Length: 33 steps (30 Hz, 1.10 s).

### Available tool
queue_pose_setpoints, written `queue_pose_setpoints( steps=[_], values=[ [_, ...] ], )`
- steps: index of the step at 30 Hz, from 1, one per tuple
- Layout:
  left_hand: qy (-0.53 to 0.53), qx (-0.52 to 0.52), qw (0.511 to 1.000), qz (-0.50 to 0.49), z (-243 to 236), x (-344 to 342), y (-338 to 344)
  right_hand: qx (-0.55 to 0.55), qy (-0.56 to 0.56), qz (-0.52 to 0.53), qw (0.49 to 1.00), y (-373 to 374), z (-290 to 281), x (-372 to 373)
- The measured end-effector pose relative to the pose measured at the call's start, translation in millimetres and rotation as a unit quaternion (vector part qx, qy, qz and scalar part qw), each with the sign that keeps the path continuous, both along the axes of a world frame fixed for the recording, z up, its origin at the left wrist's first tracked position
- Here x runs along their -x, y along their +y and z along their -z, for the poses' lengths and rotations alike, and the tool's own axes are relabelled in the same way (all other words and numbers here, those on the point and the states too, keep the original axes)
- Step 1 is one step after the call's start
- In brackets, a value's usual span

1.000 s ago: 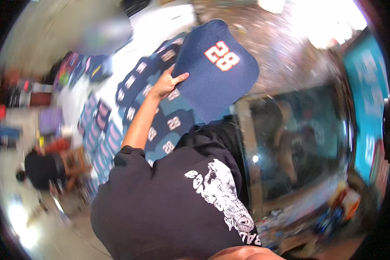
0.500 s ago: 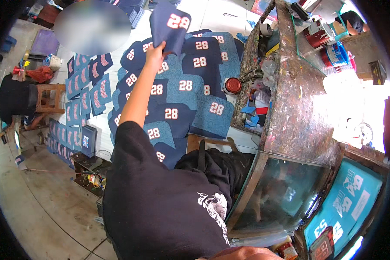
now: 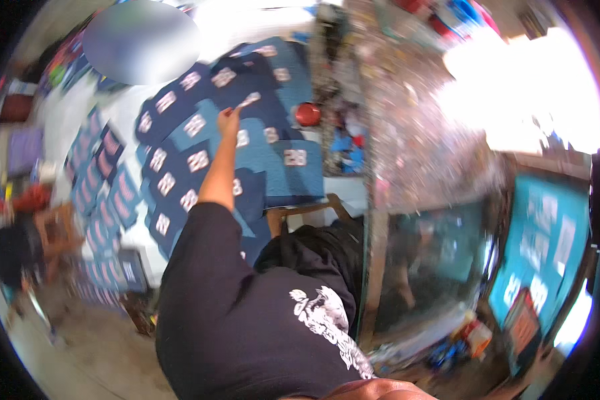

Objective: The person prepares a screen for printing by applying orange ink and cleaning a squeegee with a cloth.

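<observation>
Pale tiled floor (image 3: pixel 155 257) runs under the left of our scene, and a paint-stained worktop (image 3: pixel 423 150) stands on the right, with a sheet of dark glass (image 3: pixel 433 263) at its near end. Beyond the glass, at far right, we see a bright teal framed board (image 3: pixel 547 243) with white marks.

Spread over the floor in the middle, just left of the worktop, we find our printed panels (image 3: pixel 293 183). They overlap like scales; some are plain dark navy, others a lighter, mottled teal-blue. Each has curved or rounded edges and bears a white numeral (image 3: pixel 295 157) with a thin reddish outline, many of them smeared by motion blur.

Our left hand (image 3: pixel 229 121) is over the far part of the spread, thumb side toward a navy panel; blur keeps us from telling whether it grasps that edge or has let go. What looks like our right hand (image 3: pixel 543 365) shows blurred at the near right, and we cannot tell its grip.

A red tin (image 3: pixel 307 114) is beside the spread, smaller panels with curved pinkish marks (image 3: pixel 122 197) lie to the left, and a person in black (image 3: pixel 15 250) is at the left edge.
</observation>
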<state>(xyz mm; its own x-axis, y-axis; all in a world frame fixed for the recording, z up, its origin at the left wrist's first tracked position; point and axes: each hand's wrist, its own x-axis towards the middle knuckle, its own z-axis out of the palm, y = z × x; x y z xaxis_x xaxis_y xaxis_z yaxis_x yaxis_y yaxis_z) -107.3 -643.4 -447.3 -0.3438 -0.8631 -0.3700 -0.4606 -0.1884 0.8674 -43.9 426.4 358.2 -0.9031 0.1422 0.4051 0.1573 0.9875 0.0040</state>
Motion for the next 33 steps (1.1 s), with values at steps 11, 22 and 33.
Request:
queue_pose_setpoints(
  steps=[11, 22, 33],
  values=[
    [0.35, 0.239, 0.713, 0.559, -389.6, 42.0, 399.0, 0.007, 0.103, 0.155, 0.983, -169.8, 48.6, -29.8],
    [0.346, 0.087, 0.345, 0.868, -341.4, -182.5, 712.4, -0.011, 0.025, 0.086, 0.996, -163.5, 24.9, -22.8],
    [0.356, -0.189, 0.24, 0.883, -404.6, -240.8, 781.4, 0.006, 0.062, 0.073, 0.995, -174.9, 26.9, -27.5]
  ],
)
